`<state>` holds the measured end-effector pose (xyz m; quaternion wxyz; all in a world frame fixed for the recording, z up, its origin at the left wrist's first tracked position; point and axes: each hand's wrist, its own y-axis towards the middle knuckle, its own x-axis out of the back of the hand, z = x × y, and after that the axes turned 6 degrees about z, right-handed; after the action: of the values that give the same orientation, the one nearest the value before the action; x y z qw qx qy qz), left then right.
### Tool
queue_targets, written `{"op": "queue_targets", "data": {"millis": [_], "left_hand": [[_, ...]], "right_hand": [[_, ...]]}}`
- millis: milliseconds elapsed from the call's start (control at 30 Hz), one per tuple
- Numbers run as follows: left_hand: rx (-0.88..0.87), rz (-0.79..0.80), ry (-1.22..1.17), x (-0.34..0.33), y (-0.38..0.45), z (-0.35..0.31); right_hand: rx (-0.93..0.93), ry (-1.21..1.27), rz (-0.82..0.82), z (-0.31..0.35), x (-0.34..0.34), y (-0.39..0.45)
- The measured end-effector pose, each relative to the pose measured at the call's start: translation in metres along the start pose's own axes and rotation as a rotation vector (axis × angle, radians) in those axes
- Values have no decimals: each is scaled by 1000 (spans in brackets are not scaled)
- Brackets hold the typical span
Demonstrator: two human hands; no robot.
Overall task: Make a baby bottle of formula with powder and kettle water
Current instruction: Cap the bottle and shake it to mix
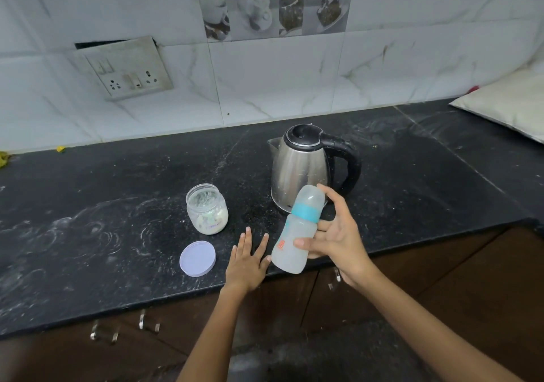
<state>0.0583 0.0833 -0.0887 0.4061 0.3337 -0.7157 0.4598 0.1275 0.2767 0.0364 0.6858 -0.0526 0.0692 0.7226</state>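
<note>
A capped baby bottle (297, 228) with a teal ring and milky liquid inside is tilted in the air above the counter's front edge. My right hand (335, 240) grips it, thumb on the lower body and fingers behind. My left hand (247, 261) lies flat on the black counter (117, 205), fingers spread, holding nothing, just left of the bottle's base. The steel kettle (303, 169) with a black lid and handle stands behind the bottle. An open jar of pale powder (207, 209) stands left of the kettle, and its lilac lid (197, 258) lies in front of it.
A tiled wall with a switch and socket plate (126, 69) rises behind the counter. A white cushion-like object (506, 104) lies at the far right. Dark cabinet fronts with metal handles (150, 322) run below the counter edge. White dusty smears mark the counter's left part.
</note>
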Motion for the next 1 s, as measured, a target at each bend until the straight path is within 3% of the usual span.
{"op": "queue_targets", "data": {"millis": [133,267,400,533,567,700,833,1000], "left_hand": [[9,-17,-9,0,-1,-1],[8,11,7,0,0,0],[10,-5,-22,0,-1,-2],[2,12,16,0,0,0],[-3,10,11,0,1,-1],[0,-14,-19,-1,1,-2],[-4,14,7,1,0,1],[3,-17,-25,1,-2,-2]], "right_hand": [[66,76,-176,3,8,2],[-23,41,15,-9,-8,-9],[39,83,-157,-1,2,-3],[-38,11,83,-9,-7,-15],[-30,16,74,-6,-7,-16],[40,109,-210,3,8,-5],[-68,41,85,-5,-4,-20],[-1,180,-190,5,3,-8]]}}
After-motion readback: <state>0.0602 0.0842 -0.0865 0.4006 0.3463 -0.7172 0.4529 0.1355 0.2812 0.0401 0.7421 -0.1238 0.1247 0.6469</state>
